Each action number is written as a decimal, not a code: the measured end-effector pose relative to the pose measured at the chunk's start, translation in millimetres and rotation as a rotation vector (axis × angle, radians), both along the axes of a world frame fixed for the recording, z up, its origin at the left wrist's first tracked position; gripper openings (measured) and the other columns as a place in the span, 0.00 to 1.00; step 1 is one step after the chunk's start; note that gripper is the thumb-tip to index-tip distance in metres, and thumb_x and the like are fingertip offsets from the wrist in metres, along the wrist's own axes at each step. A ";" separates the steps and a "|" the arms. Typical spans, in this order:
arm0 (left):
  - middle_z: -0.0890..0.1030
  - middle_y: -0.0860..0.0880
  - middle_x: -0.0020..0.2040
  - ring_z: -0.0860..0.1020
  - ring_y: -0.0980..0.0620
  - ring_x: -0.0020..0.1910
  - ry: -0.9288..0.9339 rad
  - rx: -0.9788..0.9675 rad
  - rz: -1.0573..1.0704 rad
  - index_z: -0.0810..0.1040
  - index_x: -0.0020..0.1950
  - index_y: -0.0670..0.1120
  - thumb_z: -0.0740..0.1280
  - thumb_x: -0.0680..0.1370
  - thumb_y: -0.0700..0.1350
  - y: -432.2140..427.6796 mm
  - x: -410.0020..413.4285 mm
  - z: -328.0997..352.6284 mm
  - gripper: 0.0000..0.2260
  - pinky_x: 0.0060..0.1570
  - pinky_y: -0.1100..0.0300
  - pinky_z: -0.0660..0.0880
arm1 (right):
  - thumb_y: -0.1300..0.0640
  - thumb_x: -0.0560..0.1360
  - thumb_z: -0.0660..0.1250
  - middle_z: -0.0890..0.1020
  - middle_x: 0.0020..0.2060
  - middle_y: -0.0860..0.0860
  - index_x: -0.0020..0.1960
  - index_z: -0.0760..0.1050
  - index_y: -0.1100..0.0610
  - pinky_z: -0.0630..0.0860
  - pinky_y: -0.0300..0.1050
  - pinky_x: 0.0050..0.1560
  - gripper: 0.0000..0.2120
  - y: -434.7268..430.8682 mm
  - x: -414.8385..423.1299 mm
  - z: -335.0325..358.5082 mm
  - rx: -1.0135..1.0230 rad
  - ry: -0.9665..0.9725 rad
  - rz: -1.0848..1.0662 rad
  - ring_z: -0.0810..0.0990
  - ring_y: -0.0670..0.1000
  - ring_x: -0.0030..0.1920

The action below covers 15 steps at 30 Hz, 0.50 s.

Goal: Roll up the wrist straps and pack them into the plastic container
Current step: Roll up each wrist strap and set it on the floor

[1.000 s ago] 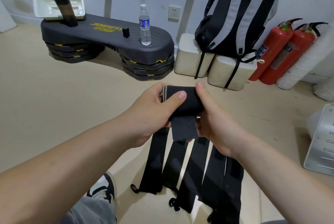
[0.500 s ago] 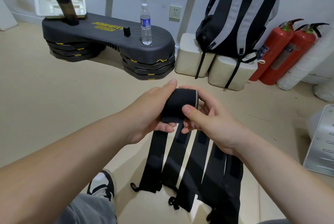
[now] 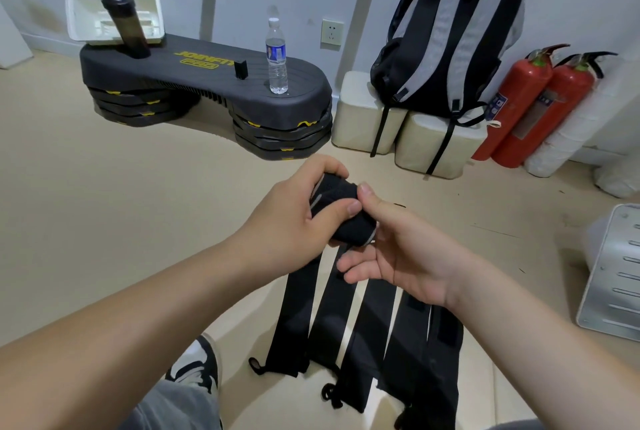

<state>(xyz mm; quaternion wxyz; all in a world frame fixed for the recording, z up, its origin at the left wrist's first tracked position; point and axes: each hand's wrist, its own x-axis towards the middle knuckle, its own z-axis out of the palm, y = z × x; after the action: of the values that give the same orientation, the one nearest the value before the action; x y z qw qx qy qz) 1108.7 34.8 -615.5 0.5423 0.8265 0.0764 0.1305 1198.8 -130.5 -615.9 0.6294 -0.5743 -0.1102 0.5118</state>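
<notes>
- A rolled wrist strap (image 3: 349, 228) is held above the floor (image 3: 104, 221), mid-scene, between both hands.
- The left hand (image 3: 294, 218) is curled round the roll, with the fingers over its far side and the thumb pressed on its near face.
- The right hand (image 3: 408, 256) pinches the roll's right end, with the thumb laid on top and the forefinger beneath; the remaining fingers are loosely stretched below.
- Several flat straps (image 3: 367, 325) are laid side by side on the floor under the hands.
- A white plastic container (image 3: 83, 13) is propped against the far-left wall on a black step platform (image 3: 207, 83), behind a dark shaker bottle (image 3: 128, 31) and well apart from the hands.
- A water bottle (image 3: 276, 58) stands on the platform's right end.
</notes>
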 end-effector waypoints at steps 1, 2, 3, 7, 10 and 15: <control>0.83 0.55 0.46 0.83 0.52 0.41 -0.011 0.030 -0.009 0.75 0.60 0.57 0.74 0.80 0.47 0.8 -1.2 -1.0 0.13 0.44 0.56 0.81 | 0.39 0.81 0.65 0.85 0.51 0.60 0.67 0.79 0.60 0.85 0.50 0.42 0.28 -0.9 0.8 -1.2 0.021 0.042 0.008 0.82 0.57 0.39; 0.83 0.55 0.46 0.83 0.54 0.41 -0.016 0.061 -0.011 0.75 0.60 0.57 0.75 0.79 0.48 1.9 -2.1 -1.4 0.14 0.44 0.58 0.80 | 0.41 0.81 0.66 0.84 0.49 0.60 0.67 0.78 0.62 0.85 0.50 0.41 0.26 -2.4 1.4 -1.8 0.053 0.083 0.003 0.81 0.57 0.38; 0.83 0.55 0.46 0.83 0.55 0.42 -0.010 0.095 -0.015 0.75 0.61 0.58 0.76 0.78 0.50 2.5 -3.2 -0.2 0.16 0.45 0.60 0.80 | 0.45 0.81 0.68 0.83 0.48 0.59 0.66 0.78 0.62 0.84 0.51 0.41 0.23 -4.3 2.5 -2.5 0.089 0.111 -0.009 0.80 0.57 0.38; 0.83 0.56 0.48 0.83 0.57 0.47 0.056 0.186 -0.065 0.74 0.63 0.58 0.78 0.75 0.53 5.5 -12.9 0.3 0.20 0.50 0.57 0.81 | 0.58 0.73 0.74 0.82 0.47 0.59 0.58 0.79 0.58 0.82 0.52 0.45 0.15 -7.1 2.5 -8.5 0.124 -0.012 -0.068 0.82 0.58 0.41; 0.82 0.58 0.54 0.81 0.58 0.54 0.082 0.197 -0.094 0.75 0.63 0.61 0.79 0.72 0.49 -0.3 -25.8 -4.0 0.22 0.56 0.56 0.80 | 0.68 0.65 0.72 0.82 0.52 0.61 0.57 0.81 0.57 0.83 0.53 0.46 0.21 -7.3 -0.6 -13.7 0.107 -0.156 -0.110 0.85 0.60 0.47; 0.82 0.59 0.52 0.81 0.59 0.52 0.119 0.179 -0.043 0.77 0.59 0.60 0.79 0.72 0.47 -4.0 -41.0 -9.6 0.20 0.54 0.61 0.79 | 0.70 0.68 0.72 0.81 0.57 0.64 0.61 0.81 0.56 0.84 0.55 0.52 0.23 -14.9 -8.4 -16.1 0.091 -0.191 -0.053 0.86 0.61 0.51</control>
<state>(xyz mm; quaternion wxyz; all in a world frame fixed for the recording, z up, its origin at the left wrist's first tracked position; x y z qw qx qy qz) 1067.7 30.9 -625.1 0.4634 0.8794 0.0786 0.0756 1190.4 -145.4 -631.9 0.6549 -0.5940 -0.1774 0.4323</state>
